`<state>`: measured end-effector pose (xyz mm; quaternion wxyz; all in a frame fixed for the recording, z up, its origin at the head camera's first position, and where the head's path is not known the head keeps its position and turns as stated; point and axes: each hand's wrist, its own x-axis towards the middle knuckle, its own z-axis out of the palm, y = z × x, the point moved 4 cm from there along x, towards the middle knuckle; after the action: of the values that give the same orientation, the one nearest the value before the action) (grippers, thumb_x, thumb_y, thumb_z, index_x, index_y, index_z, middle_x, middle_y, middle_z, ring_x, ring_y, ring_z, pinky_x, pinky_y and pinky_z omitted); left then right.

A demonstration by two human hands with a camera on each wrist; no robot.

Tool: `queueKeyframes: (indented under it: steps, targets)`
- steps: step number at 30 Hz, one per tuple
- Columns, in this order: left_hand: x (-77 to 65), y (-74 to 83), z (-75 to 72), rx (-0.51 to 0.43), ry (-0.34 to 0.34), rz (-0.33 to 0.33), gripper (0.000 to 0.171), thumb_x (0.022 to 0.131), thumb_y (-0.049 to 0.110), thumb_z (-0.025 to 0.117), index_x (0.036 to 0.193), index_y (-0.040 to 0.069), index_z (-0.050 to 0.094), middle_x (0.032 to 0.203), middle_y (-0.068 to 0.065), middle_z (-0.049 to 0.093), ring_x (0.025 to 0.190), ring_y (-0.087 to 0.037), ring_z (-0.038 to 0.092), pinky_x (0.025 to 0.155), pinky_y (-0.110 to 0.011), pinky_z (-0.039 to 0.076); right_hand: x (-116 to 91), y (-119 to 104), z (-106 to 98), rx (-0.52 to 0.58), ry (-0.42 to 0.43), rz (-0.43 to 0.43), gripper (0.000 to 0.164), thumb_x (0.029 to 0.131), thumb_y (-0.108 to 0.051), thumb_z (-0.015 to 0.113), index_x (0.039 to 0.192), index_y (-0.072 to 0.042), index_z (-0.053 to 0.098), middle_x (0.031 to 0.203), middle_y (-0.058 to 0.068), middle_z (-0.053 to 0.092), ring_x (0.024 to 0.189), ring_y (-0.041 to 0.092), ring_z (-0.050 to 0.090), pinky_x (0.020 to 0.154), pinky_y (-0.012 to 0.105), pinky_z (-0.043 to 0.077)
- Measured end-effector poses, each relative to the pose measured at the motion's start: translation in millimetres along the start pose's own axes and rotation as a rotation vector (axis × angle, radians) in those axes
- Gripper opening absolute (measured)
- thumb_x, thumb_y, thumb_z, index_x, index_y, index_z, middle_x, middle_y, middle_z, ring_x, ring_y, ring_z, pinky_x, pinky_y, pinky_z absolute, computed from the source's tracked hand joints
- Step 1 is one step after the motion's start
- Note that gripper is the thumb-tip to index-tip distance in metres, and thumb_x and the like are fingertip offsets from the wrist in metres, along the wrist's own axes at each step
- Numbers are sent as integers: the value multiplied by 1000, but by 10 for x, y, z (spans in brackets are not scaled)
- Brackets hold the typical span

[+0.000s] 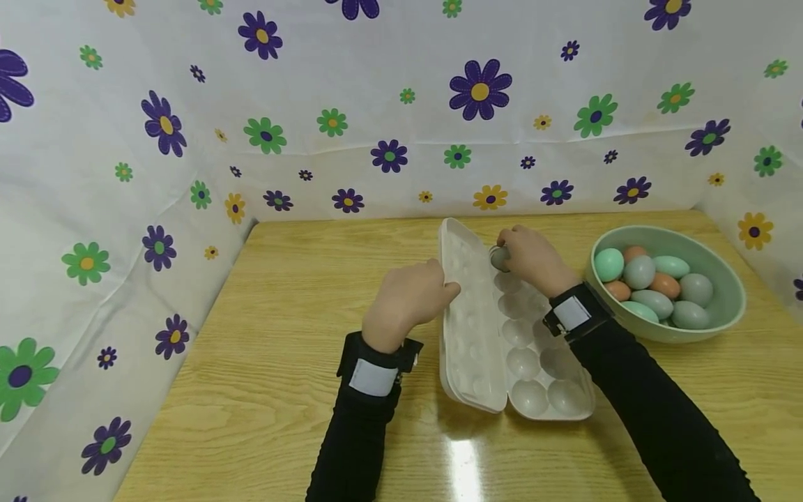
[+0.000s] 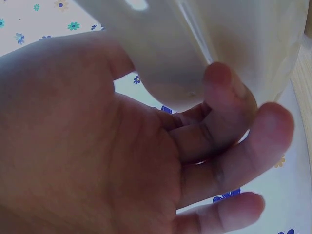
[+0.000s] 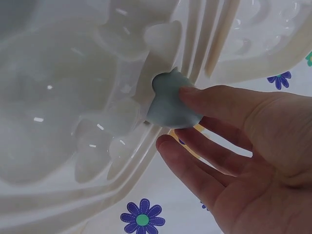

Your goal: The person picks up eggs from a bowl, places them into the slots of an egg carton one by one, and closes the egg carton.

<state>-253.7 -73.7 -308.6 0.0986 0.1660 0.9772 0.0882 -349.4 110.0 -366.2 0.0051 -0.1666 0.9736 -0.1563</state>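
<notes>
The egg carton [image 1: 470, 314] is whitish; the egg [image 1: 499, 259] at its far end is grey-green. On the right, a pale green bowl [image 1: 726, 296] holds mint, grey and terracotta eggs [image 1: 665, 284]. Sleeves [image 1: 665, 411] are black, the table [image 1: 263, 348] yellowish wood-grained, the white cloth [image 1: 376, 77] patterned with purple, green and yellow flowers.

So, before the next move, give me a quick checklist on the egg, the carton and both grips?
1. Egg secured: ok, the right grip pinches it at the far end of the carton.
2. Egg fully seated in a cup: cannot tell, fingers cover that spot.
3. Lid held open: ok, the left grip holds its outer edge.
4. Nearest cups filled: not ok, that pair is empty.
5. Right wrist strap clear of the bowl: cannot tell, they overlap in the head view.
</notes>
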Motion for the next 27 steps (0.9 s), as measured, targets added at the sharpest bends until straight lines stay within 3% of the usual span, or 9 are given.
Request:
queueKeyframes:
  steps: [6,15,27]
  targets:
    - [-3,-4,13,2,-7,-4,37,96,40,40,75,12,51,63,0,44,53,-14,46,48,-28,34,-60,24,-47,28,17,-17,29,82,-4,56,110,1,57,103,19,55,91,31,52,81,45,46]
    - [-4,-12,22,-15,-6,-3,36,95,38,40,75,11,52,65,-1,45,55,-15,47,48,-28,34,-233,72,-195,11,7,-42,36,82,-9,63,115,2,53,110,22,54,97,35,52,84,48,44]
    - [9,-10,38,-7,-10,-12,36,96,39,39,78,11,52,66,-2,45,56,-15,47,49,-29,35,-501,203,-478,-8,7,-9,39,83,-9,63,117,4,50,112,25,53,97,38,51,84,51,44]
